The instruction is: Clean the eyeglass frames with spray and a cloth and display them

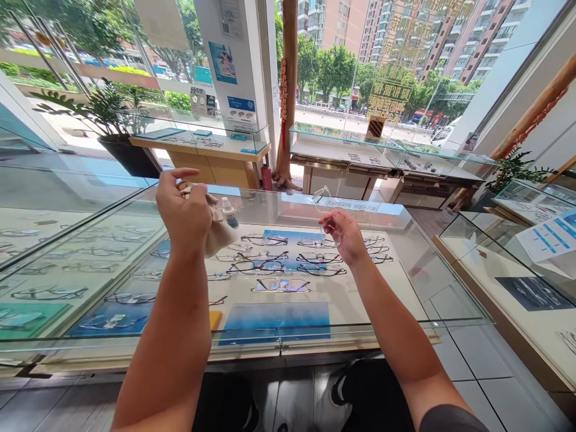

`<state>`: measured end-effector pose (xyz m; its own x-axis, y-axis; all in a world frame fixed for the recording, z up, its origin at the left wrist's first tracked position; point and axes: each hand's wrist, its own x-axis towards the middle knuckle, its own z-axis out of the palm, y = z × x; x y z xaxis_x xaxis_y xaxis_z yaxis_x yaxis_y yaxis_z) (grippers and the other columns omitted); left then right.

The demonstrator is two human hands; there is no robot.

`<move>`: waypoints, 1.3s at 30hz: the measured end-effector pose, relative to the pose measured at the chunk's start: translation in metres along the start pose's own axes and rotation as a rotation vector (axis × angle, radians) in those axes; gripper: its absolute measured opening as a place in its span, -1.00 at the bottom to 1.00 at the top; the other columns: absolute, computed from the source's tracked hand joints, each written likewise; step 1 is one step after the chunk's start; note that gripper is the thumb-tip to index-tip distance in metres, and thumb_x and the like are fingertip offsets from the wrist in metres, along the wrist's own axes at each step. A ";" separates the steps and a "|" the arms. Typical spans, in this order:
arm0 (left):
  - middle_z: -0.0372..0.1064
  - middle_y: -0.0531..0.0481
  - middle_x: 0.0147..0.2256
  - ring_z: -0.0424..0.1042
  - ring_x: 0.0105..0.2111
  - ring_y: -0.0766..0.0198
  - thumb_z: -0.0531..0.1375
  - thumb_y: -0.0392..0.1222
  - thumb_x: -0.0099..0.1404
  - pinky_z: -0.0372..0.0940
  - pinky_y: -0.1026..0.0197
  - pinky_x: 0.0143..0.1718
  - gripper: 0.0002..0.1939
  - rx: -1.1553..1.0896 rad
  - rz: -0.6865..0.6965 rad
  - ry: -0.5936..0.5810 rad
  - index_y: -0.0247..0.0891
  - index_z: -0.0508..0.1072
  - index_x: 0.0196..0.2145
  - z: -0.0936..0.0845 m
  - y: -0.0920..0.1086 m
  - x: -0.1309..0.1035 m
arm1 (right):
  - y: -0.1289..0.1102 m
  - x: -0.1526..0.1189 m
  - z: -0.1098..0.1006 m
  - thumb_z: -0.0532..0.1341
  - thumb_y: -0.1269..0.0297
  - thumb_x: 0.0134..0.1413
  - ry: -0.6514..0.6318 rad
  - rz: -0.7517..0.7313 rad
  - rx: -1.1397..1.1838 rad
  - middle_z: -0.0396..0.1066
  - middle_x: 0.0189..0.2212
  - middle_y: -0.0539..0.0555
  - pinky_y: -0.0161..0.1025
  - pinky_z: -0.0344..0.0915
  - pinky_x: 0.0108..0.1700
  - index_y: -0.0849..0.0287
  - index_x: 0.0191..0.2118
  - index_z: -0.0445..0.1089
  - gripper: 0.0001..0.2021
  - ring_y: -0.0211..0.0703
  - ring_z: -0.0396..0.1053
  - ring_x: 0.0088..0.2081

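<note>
My left hand (pixel 184 207) is raised over the glass counter, its fingers closed on a beige cloth (pixel 219 237) that hangs down beside the palm. Just right of the cloth a small white spray bottle (pixel 229 213) with a blue label stands upright. To the right, my right hand (pixel 344 234) pinches a pair of clear-framed glasses (pixel 323 195) above the counter. One lens points up and away from the hand; the other is partly behind my fingers.
Beneath both hands is a glass display counter (pixel 382 324) with several rows of eyeglasses inside. Another glass case (pixel 477 252) stands at the right. Further back are a potted plant (pixel 128 147), a wooden post (pixel 288 90) and more showcases by the windows.
</note>
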<state>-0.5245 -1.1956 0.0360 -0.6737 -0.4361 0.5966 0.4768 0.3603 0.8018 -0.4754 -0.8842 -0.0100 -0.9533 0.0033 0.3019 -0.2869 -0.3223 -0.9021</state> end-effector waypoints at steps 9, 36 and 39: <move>0.12 -0.38 0.26 0.30 0.23 -0.31 0.30 -0.41 0.12 0.21 -0.38 0.34 -0.48 0.637 -0.280 -0.123 -0.29 0.48 0.07 -0.015 -0.020 0.005 | 0.000 0.004 -0.006 0.44 -0.12 0.05 0.009 0.001 0.001 0.59 -0.31 0.06 -0.16 0.26 -0.20 0.05 -0.38 0.52 -0.66 -0.14 0.31 -0.30; 0.24 -0.23 0.50 0.06 0.56 -0.31 0.44 0.06 0.27 -0.11 -0.31 0.57 -0.18 0.138 0.536 -0.409 -0.04 0.34 0.42 0.054 0.011 -0.070 | -0.005 0.003 -0.012 0.42 -0.17 0.20 -0.190 -0.030 -0.167 0.63 -0.35 0.07 -0.12 0.26 -0.12 0.05 -0.38 0.56 -0.62 -0.13 0.32 -0.31; 0.25 -0.30 0.49 0.13 0.54 -0.31 0.47 0.10 0.30 -0.03 -0.28 0.53 -0.06 0.091 0.618 -0.492 -0.09 0.24 0.51 0.067 0.008 -0.086 | -0.009 0.003 -0.014 0.42 -0.16 0.21 -0.306 -0.021 -0.212 0.62 -0.38 0.07 -0.10 0.28 -0.10 0.06 -0.38 0.59 -0.62 -0.11 0.35 -0.30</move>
<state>-0.5007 -1.1003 -0.0110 -0.4845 0.2710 0.8318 0.8120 0.4932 0.3122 -0.4769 -0.8680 -0.0057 -0.8838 -0.2859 0.3704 -0.3498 -0.1222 -0.9288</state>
